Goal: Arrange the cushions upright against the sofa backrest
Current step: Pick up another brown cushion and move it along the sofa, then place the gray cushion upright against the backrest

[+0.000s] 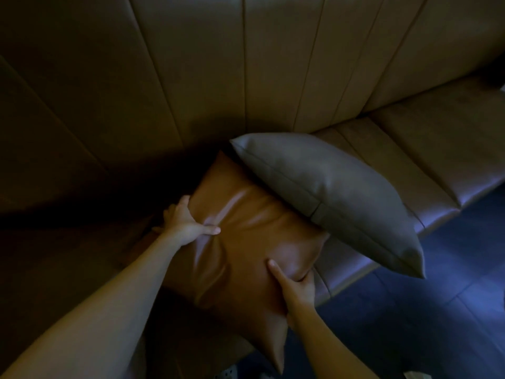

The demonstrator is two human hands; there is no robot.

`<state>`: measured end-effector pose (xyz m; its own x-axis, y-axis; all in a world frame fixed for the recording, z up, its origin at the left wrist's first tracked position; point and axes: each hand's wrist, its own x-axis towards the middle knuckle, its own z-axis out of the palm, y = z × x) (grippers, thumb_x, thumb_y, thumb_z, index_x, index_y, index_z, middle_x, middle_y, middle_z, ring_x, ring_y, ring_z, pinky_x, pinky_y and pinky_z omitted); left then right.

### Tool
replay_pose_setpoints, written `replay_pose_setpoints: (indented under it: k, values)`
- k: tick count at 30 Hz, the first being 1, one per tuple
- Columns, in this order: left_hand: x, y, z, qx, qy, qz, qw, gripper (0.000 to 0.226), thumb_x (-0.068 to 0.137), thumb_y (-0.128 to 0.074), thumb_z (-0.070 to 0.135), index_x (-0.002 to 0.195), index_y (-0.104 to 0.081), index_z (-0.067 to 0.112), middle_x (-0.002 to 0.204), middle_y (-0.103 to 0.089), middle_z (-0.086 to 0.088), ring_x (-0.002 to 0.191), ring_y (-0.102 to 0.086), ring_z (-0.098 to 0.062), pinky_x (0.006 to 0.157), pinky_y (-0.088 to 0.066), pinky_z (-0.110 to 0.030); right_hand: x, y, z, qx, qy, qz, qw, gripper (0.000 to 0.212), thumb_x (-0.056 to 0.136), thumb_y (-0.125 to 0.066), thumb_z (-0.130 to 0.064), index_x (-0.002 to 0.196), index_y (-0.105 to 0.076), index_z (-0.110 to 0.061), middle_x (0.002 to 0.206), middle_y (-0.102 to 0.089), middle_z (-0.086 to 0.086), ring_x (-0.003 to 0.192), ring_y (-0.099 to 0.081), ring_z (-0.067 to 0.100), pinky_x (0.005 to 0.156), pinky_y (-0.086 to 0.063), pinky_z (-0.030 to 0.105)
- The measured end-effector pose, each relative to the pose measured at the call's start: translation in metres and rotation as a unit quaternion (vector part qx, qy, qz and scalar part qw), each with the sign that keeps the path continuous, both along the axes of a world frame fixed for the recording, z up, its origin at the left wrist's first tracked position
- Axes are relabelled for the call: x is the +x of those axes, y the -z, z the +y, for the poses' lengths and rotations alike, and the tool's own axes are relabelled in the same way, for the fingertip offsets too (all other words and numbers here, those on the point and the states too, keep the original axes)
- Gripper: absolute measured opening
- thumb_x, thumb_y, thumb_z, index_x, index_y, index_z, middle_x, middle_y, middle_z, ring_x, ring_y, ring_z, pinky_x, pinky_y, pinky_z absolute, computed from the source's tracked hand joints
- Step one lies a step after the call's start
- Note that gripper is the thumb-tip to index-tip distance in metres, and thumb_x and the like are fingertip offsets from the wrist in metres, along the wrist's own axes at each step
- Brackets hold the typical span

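Observation:
A tan leather cushion [243, 242] lies tilted on the sofa seat, its far corner tucked toward the backrest [207, 64]. My left hand [183, 221] grips its left edge, the thumb pressing a crease into the face. My right hand [293, 287] clamps its right edge near the front. A grey cushion [336, 192] leans across the tan one's upper right corner and overhangs the seat's front edge.
The sofa seat [426, 149] stretches away to the right, with channel-stitched panels. Dark tiled floor [437, 310] lies in front of the sofa at lower right. The left side is in deep shadow.

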<state>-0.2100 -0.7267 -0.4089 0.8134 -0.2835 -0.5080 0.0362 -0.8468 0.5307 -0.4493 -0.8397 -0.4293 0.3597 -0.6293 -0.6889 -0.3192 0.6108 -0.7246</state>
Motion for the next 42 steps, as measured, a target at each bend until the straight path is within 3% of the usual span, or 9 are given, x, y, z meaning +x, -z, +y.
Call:
replay_pose_setpoints:
  k: [4,10,15,17,21,25,29,32,42]
  values:
    - [0.023,0.006,0.017,-0.062,0.025,0.008,0.998,0.112,0.061,-0.088,0.038,0.152,-0.024,0.025,0.153,-0.032,-0.010,0.139,-0.031,-0.034,0.110,-0.032,-0.052,0.027,0.014,0.014,0.003,0.015,0.014,1.000,0.123,0.053,-0.091,-0.041,0.152,-0.019,-0.028,0.151,-0.039,0.009,0.136,-0.041,0.035,0.113,-0.033,0.057]
    - [0.018,0.026,0.028,0.030,0.106,-0.010,0.994,0.101,0.077,-0.061,0.065,0.154,-0.002,0.037,0.164,-0.004,-0.004,0.149,-0.002,-0.037,0.117,-0.004,-0.052,0.036,0.029,0.010,0.025,0.019,0.100,0.994,0.124,0.059,-0.088,-0.041,0.154,-0.011,-0.027,0.153,-0.034,0.014,0.139,-0.036,0.040,0.112,-0.032,0.058]
    - [0.020,0.023,0.024,0.061,0.120,0.000,0.991,0.102,0.077,-0.057,0.068,0.154,0.003,0.037,0.164,0.003,-0.004,0.150,0.005,-0.034,0.118,0.004,-0.052,0.044,0.007,0.002,0.063,-0.077,0.159,0.982,0.134,0.048,-0.089,-0.051,0.153,-0.012,-0.018,0.149,-0.039,0.019,0.134,-0.043,0.042,0.109,-0.038,0.059]
    - [0.017,0.018,0.020,0.061,0.102,0.011,0.993,0.102,0.078,-0.058,0.068,0.154,0.003,0.036,0.165,0.003,-0.005,0.150,0.005,-0.033,0.118,0.003,-0.053,0.048,-0.009,-0.011,0.068,-0.141,0.196,0.968,0.114,0.059,-0.087,-0.047,0.147,-0.029,-0.004,0.141,-0.048,0.019,0.129,-0.049,0.040,0.107,-0.042,0.053]
    - [0.007,-0.002,-0.004,0.011,0.009,0.040,0.999,0.098,0.080,-0.058,0.065,0.155,-0.002,0.035,0.165,0.002,-0.005,0.150,0.002,-0.034,0.118,-0.004,-0.056,0.067,-0.042,-0.041,-0.046,-0.267,0.210,0.939,0.033,0.085,-0.071,-0.026,0.105,-0.064,-0.001,0.098,-0.066,0.013,0.099,-0.066,0.028,0.087,-0.052,0.034]
    - [-0.010,-0.031,-0.049,-0.064,-0.024,0.078,0.995,0.100,0.077,-0.057,0.069,0.155,-0.003,0.035,0.165,-0.004,-0.004,0.149,-0.010,-0.034,0.116,-0.019,-0.057,0.087,-0.091,-0.066,-0.105,-0.272,0.170,0.941,0.028,0.089,-0.063,-0.025,0.068,-0.052,-0.011,0.064,-0.049,0.005,0.058,-0.050,0.018,0.063,-0.050,0.034]
    - [-0.037,-0.059,-0.102,-0.147,-0.059,0.131,0.979,0.103,0.080,-0.059,0.063,0.155,0.003,0.030,0.165,-0.004,-0.006,0.148,-0.017,-0.035,0.113,-0.024,-0.053,0.085,-0.131,-0.106,-0.195,-0.234,0.148,0.941,0.022,0.092,-0.059,-0.027,0.097,-0.066,-0.007,0.083,-0.059,0.007,0.071,-0.056,0.020,0.070,-0.048,0.031]
    - [-0.058,-0.071,-0.138,-0.194,-0.112,0.177,0.958,0.113,0.079,-0.065,0.059,0.154,0.012,0.026,0.164,-0.008,-0.007,0.146,-0.022,-0.036,0.112,-0.028,-0.055,0.065,-0.135,-0.147,-0.232,-0.224,0.174,0.931,0.050,0.093,-0.057,-0.029,0.137,-0.051,-0.007,0.130,-0.058,0.014,0.118,-0.057,0.031,0.099,-0.045,0.038]
    - [-0.125,-0.053,-0.234,-0.165,-0.305,0.155,0.925,0.140,0.057,-0.087,0.047,0.148,0.019,0.044,0.160,-0.008,-0.012,0.140,-0.027,-0.044,0.105,-0.035,-0.064,0.006,-0.061,-0.300,-0.180,-0.307,0.219,0.908,0.079,0.086,-0.064,-0.048,0.148,-0.035,-0.009,0.149,-0.043,0.017,0.135,-0.043,0.037,0.112,-0.037,0.048]
